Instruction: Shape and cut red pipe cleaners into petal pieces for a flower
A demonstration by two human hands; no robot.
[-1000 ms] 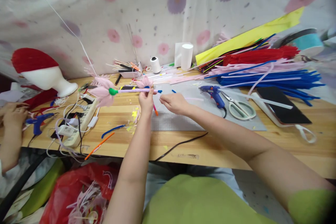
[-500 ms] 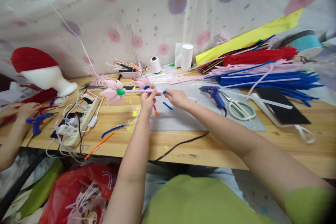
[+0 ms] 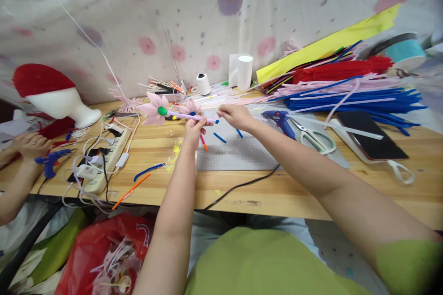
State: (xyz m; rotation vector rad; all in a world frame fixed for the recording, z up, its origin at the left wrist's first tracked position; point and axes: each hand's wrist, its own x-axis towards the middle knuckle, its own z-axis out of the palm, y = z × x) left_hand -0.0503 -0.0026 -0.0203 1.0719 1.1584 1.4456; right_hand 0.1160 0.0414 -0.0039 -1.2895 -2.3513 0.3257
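Note:
My left hand (image 3: 194,134) is closed around the lilac stem (image 3: 182,115) of a craft flower with pale pink petals (image 3: 150,109) and a green centre (image 3: 162,111). The stem lies nearly level, and its blue tip (image 3: 217,121) sticks out to the right of my fingers. Just above and right of that tip, my right hand (image 3: 236,116) is pinched closed; what lies between its fingertips is hidden. A pale lilac strip shows behind that hand. A second pink flower (image 3: 189,107) with a blue centre lies behind the stem. Short blue pipe cleaner pieces (image 3: 219,138) rest on the grey mat (image 3: 238,159).
On the right are a blue glue gun (image 3: 283,123), scissors (image 3: 317,140), a phone (image 3: 374,136) and blue pipe cleaners (image 3: 356,103). Leftward stand a power strip (image 3: 110,159), another glue gun (image 3: 51,160) and a foam head (image 3: 57,99). A co-worker's hands (image 3: 32,146) rest at far left.
My right hand has moved up and slightly right, off the stem's blue tip. The flower has shifted right and up, its stem now sloping down to the right. Another blue piece shows on the mat.

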